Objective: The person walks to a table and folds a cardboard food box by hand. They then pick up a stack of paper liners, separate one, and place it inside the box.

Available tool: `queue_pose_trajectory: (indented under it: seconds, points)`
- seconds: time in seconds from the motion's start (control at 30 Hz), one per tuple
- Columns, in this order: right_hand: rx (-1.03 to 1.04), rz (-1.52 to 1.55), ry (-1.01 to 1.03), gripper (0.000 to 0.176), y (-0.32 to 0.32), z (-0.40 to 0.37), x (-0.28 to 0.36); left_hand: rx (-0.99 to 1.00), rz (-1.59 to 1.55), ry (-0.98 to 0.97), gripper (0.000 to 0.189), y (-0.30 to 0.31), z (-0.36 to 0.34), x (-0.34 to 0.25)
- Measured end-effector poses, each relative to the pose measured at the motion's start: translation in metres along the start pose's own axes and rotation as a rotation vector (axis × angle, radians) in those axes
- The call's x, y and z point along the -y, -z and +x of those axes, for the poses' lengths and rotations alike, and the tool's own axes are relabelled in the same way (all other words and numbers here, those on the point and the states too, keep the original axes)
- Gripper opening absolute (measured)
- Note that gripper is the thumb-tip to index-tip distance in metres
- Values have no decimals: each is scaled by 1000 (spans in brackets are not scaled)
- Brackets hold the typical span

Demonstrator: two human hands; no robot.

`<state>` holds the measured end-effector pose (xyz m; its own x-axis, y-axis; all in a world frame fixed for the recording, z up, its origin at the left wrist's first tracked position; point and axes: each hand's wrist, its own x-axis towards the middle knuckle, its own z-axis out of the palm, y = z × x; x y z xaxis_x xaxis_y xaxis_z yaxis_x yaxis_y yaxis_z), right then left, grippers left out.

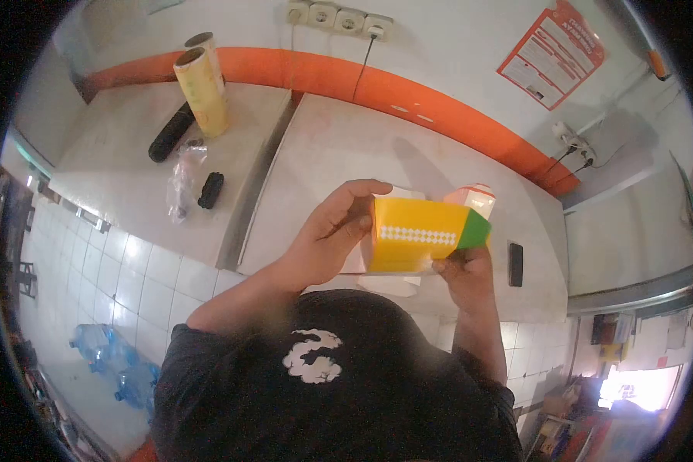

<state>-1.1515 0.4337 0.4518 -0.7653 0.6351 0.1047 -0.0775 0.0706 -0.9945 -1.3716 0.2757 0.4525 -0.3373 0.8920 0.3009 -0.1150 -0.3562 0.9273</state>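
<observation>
A yellow carton [416, 231] with a green end and a row of white diamond shapes is held up over the table, tilted slightly. My left hand [333, 235] grips its left end, thumb on the near side and fingers over the top. At the green end, my right hand [465, 275] holds the carton from below. Behind the carton stands a white and orange-red carton [477, 198], partly hidden. White items show above and below the yellow carton, too covered to identify. A dark phone [515, 265] lies to the right of my right hand.
On the left table [123, 162] stand yellowish film rolls [202, 92], beside a black cylinder [172, 132], a clear plastic bag [181, 185] and a small black object [211, 190]. Blue water bottles [108, 346] are on the floor. Power sockets [349, 21] line the wall.
</observation>
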Motion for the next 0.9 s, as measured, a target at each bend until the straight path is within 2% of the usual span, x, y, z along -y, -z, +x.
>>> queue_pose_trajectory:
  seconds: [0.03, 0.1, 0.13, 0.2, 0.23, 0.33, 0.43, 0.63, 0.73, 0.83, 0.9]
  points:
    - [1, 76, -44, 78, -5, -2, 4, -42, 193, -162, 46, 2, 1, -2]
    - [127, -227, 103, 71, 8, 0, 3, -127, 579, -486, 49, 7, 5, -10]
    - [191, -375, 175, 68, 11, 2, 1, -10, 667, -505, 49, 7, 7, -18]
    - [275, -450, 74, 58, -2, 2, 23, 231, 838, -532, 48, 4, 8, -40]
    - [320, -489, 19, 53, -8, 1, 34, 263, 883, -530, 28, -5, 10, -48]
    - [394, -779, 54, 46, -15, 6, 43, 499, 1027, -325, 24, -8, 12, -50]
    - [279, -767, 48, 44, -14, 4, 37, 426, 1066, -274, 21, -4, 8, -52]
    - [70, -877, 364, 28, -14, 0, 35, 236, 914, -192, 28, 0, 2, -47]
    - [-7, -924, 453, 18, -21, -1, 34, 207, 888, -147, 32, -3, 0, -43]
    - [-35, -1061, 680, 13, -30, 3, 44, 257, 811, -190, 28, -1, 0, -38]
    - [-32, -1003, 723, 12, -32, 2, 40, 274, 736, -274, 25, -1, 3, -32]
